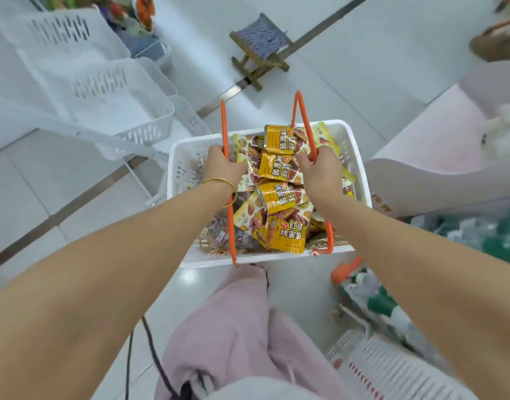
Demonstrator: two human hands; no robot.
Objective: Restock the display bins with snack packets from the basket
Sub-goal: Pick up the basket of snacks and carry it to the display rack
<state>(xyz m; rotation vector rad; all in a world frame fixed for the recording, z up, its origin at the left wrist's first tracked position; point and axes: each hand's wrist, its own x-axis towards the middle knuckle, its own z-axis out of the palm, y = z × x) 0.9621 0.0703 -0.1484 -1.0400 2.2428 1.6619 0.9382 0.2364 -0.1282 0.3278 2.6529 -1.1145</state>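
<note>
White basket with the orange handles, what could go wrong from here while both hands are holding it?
The yellow snack packets are heaped loosely in the white plastic basket; tilting it could spill some. The left hand and right hand each grip a separate thin orange handle, so one slip would likely tip it. The small wooden folding stool on the floor ahead could trip you.

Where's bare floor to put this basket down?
Bare tile lies ahead, between the basket and the folding stool, and at the left below the white bins. The right is crowded: green packets and another crate.
</note>
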